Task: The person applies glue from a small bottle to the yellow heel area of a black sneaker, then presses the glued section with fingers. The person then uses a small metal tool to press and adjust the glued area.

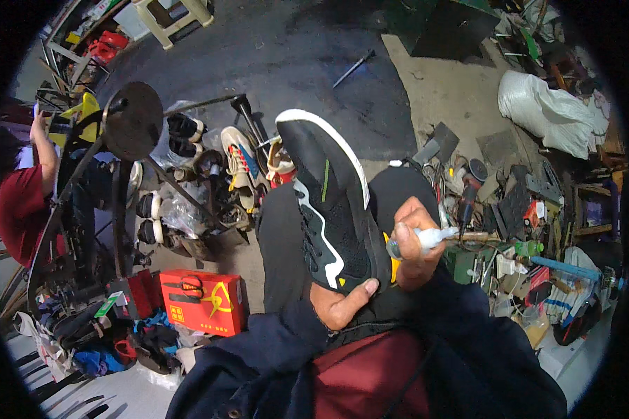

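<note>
A black sneaker with a white sole edge and a white wavy stripe lies across my lap, its toe pointing away from me. My left hand grips it at the heel end, thumb on top. In my right hand is a small whitish squeeze bottle, fingers wrapped round it and its narrow tip toward the right. This hand is just right of the shoe's heel, beside a yellow strip. Whether the strip belongs to the shoe is unclear, and the underside of the heel is hidden.
Several shoes, including a beige sneaker, stand at the left near a metal stand with a round plate. Black-handled scissors lie on a red box. Tools crowd the right, below a white sack. Another person in a red sleeve sits far left.
</note>
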The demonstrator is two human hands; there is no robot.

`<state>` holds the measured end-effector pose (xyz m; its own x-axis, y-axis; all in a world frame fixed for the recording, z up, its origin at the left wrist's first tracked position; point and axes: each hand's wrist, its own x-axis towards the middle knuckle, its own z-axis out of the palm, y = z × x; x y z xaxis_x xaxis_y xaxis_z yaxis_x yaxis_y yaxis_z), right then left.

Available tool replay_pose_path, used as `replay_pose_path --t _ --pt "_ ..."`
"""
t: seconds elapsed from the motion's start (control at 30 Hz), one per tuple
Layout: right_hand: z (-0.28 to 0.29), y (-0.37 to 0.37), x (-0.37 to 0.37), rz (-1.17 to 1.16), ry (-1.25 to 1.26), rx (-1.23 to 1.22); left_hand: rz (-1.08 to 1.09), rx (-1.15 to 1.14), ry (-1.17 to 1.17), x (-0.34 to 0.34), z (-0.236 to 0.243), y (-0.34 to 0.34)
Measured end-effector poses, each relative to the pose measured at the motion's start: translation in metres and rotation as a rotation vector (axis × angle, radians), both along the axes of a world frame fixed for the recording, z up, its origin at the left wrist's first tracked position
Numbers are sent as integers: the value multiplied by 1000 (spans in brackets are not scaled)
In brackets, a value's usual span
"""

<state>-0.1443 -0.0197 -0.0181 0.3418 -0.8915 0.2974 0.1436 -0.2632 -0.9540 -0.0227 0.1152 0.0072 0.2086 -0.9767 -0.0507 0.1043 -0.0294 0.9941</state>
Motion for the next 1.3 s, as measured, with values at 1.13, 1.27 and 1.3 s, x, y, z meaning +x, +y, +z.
replay_pose_path --t 1.13,1.27,1.3 --pt "9 -11 0 164 57 -9 171 145 137 -9 -1 9" --pt "8 -9 6 191 9 -6 121 298 308 -4 -2 21" --pt "9 -10 6 208 22 12 113 312 301 -2 -2 23"
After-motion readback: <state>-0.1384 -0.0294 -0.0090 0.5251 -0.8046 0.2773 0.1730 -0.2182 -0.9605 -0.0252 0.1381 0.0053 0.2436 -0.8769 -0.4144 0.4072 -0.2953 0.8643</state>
